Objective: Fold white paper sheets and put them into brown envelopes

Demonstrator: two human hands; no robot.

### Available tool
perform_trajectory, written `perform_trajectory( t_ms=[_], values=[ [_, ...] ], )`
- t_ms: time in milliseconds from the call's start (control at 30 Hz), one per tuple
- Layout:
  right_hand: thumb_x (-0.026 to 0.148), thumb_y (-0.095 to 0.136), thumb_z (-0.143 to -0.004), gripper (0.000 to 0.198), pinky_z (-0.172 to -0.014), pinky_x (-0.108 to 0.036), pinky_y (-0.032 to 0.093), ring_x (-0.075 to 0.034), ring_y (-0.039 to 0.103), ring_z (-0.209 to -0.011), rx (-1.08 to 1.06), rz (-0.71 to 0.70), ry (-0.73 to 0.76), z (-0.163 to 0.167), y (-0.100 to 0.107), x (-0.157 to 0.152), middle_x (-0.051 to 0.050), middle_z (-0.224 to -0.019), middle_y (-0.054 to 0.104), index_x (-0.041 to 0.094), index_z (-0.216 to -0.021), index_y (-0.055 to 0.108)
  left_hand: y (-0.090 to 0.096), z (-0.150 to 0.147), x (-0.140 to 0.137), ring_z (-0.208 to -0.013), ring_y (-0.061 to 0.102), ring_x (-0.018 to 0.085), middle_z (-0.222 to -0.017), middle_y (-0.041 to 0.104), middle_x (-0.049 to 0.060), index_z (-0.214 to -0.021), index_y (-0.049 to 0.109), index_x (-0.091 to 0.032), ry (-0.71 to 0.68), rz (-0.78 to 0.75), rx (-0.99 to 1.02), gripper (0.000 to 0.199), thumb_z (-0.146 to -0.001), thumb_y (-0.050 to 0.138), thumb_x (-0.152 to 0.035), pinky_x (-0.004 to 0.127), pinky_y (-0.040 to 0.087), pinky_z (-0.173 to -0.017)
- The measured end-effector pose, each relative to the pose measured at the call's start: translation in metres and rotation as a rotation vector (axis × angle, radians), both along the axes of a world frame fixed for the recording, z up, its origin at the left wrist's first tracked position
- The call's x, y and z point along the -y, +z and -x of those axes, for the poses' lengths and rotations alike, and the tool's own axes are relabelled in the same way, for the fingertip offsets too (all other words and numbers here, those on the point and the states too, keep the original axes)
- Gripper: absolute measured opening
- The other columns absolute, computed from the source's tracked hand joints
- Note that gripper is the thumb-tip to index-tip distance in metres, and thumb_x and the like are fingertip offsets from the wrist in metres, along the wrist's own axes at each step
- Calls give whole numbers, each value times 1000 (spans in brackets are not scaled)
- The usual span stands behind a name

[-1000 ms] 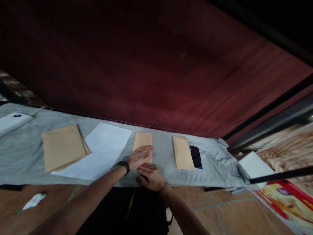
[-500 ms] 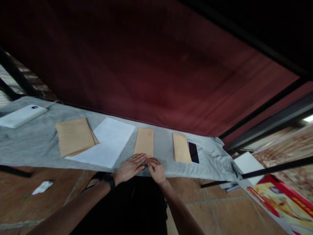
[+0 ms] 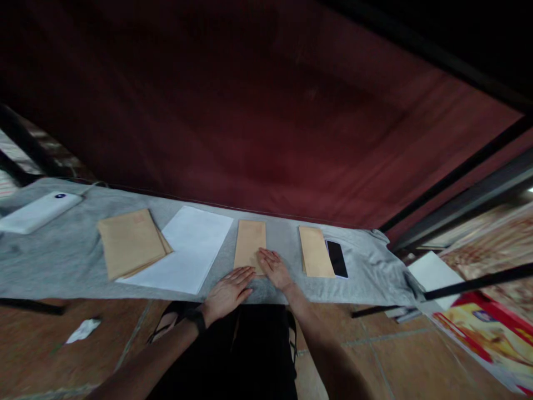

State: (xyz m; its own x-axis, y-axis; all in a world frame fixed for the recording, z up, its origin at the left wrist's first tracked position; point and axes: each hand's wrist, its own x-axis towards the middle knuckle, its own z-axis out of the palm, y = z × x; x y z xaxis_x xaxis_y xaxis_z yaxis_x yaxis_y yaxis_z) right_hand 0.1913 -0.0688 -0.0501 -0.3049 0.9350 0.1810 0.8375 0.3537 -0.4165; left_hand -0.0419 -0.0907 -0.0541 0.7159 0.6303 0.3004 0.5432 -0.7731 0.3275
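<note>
A narrow brown paper envelope (image 3: pixel 250 239) lies lengthwise on the grey cloth straight in front of me. Across its near left corner rest the fingers of my left hand (image 3: pixel 228 293), flat and stretched out, a dark band around the wrist. My right hand (image 3: pixel 275 269) lies palm down on the envelope's lower right side, its fingers extended. Both hands cover parts of the near end. To the right is a small stack of similar envelopes (image 3: pixel 316 253). On the left, more brown envelopes (image 3: pixel 132 241) partly overlap white paper sheets (image 3: pixel 194 250).
A dark-screened phone (image 3: pixel 337 259) lies beside the right stack. A white device (image 3: pixel 39 212) with a cable sits at the far left of the grey cloth (image 3: pixel 283 233). Behind rises a dark red panel (image 3: pixel 258 139). A colourful box (image 3: pixel 487 339) stands low at right.
My right hand has moved up and right from the envelope's near edge onto its lower right side, its fingers uncurling. My left hand stays at the near edge. The view has shifted slightly.
</note>
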Motion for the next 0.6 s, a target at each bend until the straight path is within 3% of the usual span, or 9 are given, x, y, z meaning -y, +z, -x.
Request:
perform_trajectory(
  t_ms=[333, 600],
  values=[
    [24, 30, -105, 49, -123, -42, 23, -16, 37, -146, 206, -131, -86, -1, -6, -71, -3, -155, 42, 29, -153, 37, 7, 0, 0, -139, 47, 18, -151, 51, 4, -145, 49, -25, -2, 38, 5, 48, -100, 44, -41, 37, 37, -117],
    [33, 30, -107, 47, -123, -43, 23, -17, 40, -144, 193, -136, -55, -1, -12, -43, -7, -153, 45, 25, -153, 38, 7, -1, -1, -136, 50, 19, -147, 55, 3, -140, 55, -26, 19, 86, 61, 42, -100, 47, -37, 39, 39, -116]
  ],
)
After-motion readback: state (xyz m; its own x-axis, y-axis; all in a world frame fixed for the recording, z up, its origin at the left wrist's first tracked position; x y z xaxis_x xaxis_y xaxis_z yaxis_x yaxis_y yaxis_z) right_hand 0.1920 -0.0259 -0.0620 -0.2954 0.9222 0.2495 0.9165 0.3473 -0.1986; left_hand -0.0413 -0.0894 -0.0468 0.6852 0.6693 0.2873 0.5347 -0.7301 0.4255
